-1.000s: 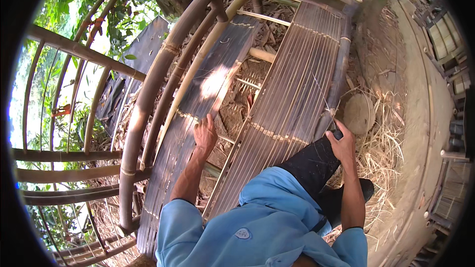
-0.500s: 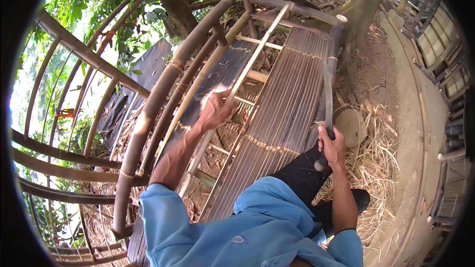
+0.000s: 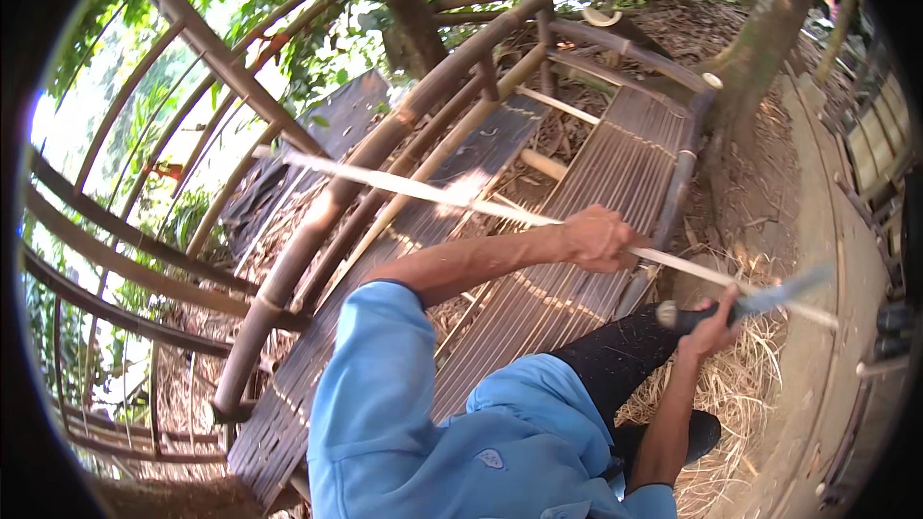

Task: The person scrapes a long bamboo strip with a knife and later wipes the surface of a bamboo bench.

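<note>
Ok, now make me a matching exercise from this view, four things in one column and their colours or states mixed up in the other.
1. Left hand
2. Right hand
3. Shirt
4. Trousers

A. Black
B. Gripping the long pale strip
C. Light blue
D. Closed around a dark handle

Pairs: 1-B; 2-D; 3-C; 4-A

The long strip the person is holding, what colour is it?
The long strip is pale cream; the head view shows it best.
</note>
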Demonstrator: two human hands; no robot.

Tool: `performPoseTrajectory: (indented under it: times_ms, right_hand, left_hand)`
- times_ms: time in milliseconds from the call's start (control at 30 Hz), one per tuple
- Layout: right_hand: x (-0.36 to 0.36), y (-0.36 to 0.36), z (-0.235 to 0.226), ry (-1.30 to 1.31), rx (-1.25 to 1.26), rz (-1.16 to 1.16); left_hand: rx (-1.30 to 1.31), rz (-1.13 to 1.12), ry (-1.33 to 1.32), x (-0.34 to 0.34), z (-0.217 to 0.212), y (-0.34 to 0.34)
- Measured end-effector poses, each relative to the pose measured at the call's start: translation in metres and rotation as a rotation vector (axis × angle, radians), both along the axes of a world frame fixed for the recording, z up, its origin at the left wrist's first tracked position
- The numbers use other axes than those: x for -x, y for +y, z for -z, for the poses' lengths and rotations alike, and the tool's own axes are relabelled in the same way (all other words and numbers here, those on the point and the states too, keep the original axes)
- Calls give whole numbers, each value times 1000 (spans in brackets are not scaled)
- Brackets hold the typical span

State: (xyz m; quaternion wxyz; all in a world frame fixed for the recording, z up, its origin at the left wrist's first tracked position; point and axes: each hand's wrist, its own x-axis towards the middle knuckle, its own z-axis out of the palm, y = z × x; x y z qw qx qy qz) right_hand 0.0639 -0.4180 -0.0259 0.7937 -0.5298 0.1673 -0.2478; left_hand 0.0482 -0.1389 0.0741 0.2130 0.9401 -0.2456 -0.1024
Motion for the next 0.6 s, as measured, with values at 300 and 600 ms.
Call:
performPoseTrajectory:
  times_ms: [300, 600]
  right_hand:
    - [0, -13, -47, -100, -3, 102]
    - [-13, -89, -23, 168, 61, -64]
  left_hand:
    - [657, -505, -486, 79, 73, 44]
    - [1889, -1237, -667, 4, 106, 274]
